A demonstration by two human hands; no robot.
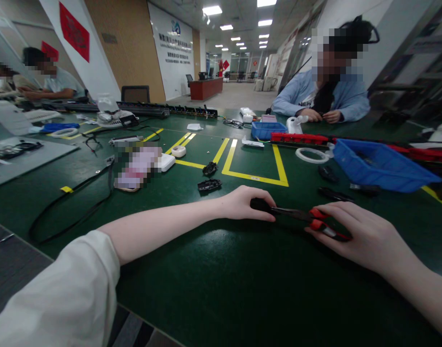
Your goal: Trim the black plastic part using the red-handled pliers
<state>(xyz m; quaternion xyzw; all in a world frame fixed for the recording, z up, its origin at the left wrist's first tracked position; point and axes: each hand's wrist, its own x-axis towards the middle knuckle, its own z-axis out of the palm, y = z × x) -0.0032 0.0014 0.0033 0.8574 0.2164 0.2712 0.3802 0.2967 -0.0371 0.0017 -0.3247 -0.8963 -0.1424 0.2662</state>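
Observation:
My left hand (248, 202) is closed around a small black part (260, 205), gripped between thumb and fingers. Red-and-black long-nose pliers (318, 221) are held in my right hand (361, 236), fingers wrapped on the handles. The plier tips reach left and meet the black part; whether the jaws pinch it cannot be made out. Beyond my left wrist lie two black plastic pieces, one nearer (209, 186) and one farther (210, 168). More dark parts, such as a long black piece (334, 194), rest past my right hand.
A blue bin (383, 166) stands at the right, with a white ring (312, 155) beside it. A smaller blue tray (267, 130) is farther back. At left are a phone (137, 168) and a looped black strap (71, 207). A person in a blue shirt (296, 91) sits opposite.

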